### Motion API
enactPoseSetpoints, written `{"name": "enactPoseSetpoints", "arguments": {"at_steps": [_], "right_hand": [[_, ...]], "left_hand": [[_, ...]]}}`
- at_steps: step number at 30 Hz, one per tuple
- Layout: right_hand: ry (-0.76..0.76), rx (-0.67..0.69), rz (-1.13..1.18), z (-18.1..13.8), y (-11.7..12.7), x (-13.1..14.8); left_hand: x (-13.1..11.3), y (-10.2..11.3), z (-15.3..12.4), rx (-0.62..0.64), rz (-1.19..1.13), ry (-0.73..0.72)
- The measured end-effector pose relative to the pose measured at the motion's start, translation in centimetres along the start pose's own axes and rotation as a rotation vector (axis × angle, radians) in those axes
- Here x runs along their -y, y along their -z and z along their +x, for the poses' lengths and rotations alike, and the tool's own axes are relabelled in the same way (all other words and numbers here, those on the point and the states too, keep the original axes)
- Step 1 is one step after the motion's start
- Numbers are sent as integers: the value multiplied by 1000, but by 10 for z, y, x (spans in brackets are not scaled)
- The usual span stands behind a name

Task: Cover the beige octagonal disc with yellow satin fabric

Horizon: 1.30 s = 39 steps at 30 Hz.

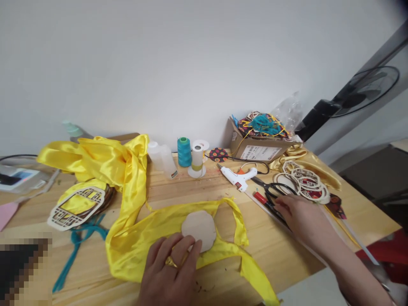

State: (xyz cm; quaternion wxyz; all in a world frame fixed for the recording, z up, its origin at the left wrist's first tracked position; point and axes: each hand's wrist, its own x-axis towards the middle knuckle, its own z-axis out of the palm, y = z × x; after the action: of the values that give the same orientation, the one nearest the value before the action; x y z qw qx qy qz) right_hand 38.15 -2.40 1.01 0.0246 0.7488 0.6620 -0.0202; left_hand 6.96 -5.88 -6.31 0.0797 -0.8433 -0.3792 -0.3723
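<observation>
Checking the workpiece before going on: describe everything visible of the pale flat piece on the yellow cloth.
The pale beige, flat, roughly eight-sided piece looks like thin wood or card, plain-faced. It lies flat on the shiny yellow satin cloth on the light wooden table. The left hand rests its fingertips on its near edge; nothing else touches it.

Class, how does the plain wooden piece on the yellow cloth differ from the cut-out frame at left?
The plain piece is solid and smaller; the frame is latticed and larger. The left hand touches the plain piece; the frame lies untouched. Both are pale and flat.
</observation>
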Motion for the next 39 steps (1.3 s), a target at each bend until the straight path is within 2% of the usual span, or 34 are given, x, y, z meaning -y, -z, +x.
{"name": "enactPoseSetpoints", "arguments": {"at_steps": [5,12,15,17,21,23,25,32,37,39], "right_hand": [[21,32,-56,2,-10,5],[88,-56,-163,3,-14,-6],[173,-178,-52,-5,-2,-3],[296,-219,92,-13,8,13],[582,-111,255,-29,18,66],[666,-23,257,-34,16,88],[701,9,274,-36,11,101],[693,81,420,-34,15,102],[688,90,433,-36,6,108],[698,55,446,-35,1,106]], "left_hand": [[4,2,2,19,-19,-1],[4,8,4,20,-53,8],[2,11,10,12,-94,57],[1,15,15,-2,-104,92],[4,24,27,60,-78,74],[7,28,32,110,-72,54],[10,32,35,109,-85,44],[13,43,48,94,-160,31],[6,46,60,173,-175,91],[10,51,62,217,-196,128]]}}
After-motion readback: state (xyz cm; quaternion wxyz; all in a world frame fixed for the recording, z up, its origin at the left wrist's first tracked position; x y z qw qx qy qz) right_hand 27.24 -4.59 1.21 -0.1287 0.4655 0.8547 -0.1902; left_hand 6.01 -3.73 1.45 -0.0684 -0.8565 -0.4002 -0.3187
